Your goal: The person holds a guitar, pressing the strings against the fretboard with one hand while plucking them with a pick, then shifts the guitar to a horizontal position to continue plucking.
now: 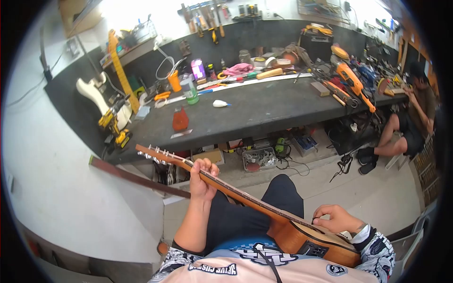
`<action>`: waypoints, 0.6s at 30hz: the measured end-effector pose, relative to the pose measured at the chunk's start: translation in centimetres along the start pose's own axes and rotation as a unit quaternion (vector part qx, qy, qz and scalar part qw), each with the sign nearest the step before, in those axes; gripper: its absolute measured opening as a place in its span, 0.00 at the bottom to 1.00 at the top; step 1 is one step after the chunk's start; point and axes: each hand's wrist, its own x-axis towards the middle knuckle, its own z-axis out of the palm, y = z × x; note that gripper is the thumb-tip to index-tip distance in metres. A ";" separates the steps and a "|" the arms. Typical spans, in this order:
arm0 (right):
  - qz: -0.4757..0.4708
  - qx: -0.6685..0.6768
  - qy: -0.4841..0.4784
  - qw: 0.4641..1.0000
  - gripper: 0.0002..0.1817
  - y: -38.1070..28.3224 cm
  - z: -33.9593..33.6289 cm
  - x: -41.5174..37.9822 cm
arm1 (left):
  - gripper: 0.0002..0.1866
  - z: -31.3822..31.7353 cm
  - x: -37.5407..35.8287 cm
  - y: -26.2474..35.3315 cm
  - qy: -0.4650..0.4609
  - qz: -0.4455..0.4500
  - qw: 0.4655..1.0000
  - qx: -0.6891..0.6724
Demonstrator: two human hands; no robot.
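While the left hand [202, 181] is wrapping closed around the acoustic guitar's neck [245, 198], the right hand [336, 218], fingers curled, is resting on the strings; its headstock [155, 153] risks knocking the nearby surface [264, 111].

Acoustic guitar [264, 207]: brown wooden body, glossy, lies across the person's lap, neck angled up and to the left. Headstock with a row of silver tuning pegs at the far upper-left end. Dark fretboard with strings running its full length. Left hand [202, 181] wraps the neck near the headstock, fingers curled onto the strings. Right hand [336, 219] rests on the body's top, fingertips at the strings. Black panel set in the body's side.
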 end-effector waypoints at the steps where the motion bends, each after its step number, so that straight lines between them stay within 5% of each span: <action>1: 0.038 0.101 0.007 0.994 0.11 -0.1 -0.2 -0.2 | 0.19 0.0 0.3 -0.2 0.009 -0.007 1.000 -0.005; 3: 0.109 0.300 0.016 0.947 0.10 0.5 -0.3 -0.6 | 0.20 -0.1 0.6 -0.5 -0.001 -0.007 1.000 0.003; 4: 0.149 0.297 0.005 0.943 0.12 1.7 -0.2 -0.4 | 0.20 -0.1 0.7 -0.7 -0.006 -0.008 1.000 0.004; 7: 0.293 0.057 0.023 0.954 0.14 4.9 1.2 -0.4 | 0.20 -0.2 1.1 -0.9 -0.026 -0.015 1.000 0.003; 8: 0.308 0.073 0.083 0.945 0.16 5.5 1.9 -0.2 | 0.20 0.1 1.2 -0.9 -0.034 -0.015 0.999 0.001; 11: 0.164 -0.047 0.029 0.985 0.14 2.7 0.1 0.0 | 0.20 -0.1 1.2 -1.0 -0.020 -0.015 1.000 0.000; 14: 0.118 0.267 -0.001 0.956 0.13 0.0 -1.5 0.3 | 0.20 -1.0 1.0 -1.0 0.022 -0.019 1.000 -0.003; 17: 0.151 0.274 -0.061 0.948 0.12 1.2 -1.6 1.1 | 0.20 -1.9 0.9 -0.6 0.011 -0.014 1.000 -0.012; 18: 0.183 0.181 -0.075 0.963 0.12 3.8 -0.4 1.4 | 0.20 -1.8 0.9 -0.3 0.009 -0.013 1.000 -0.011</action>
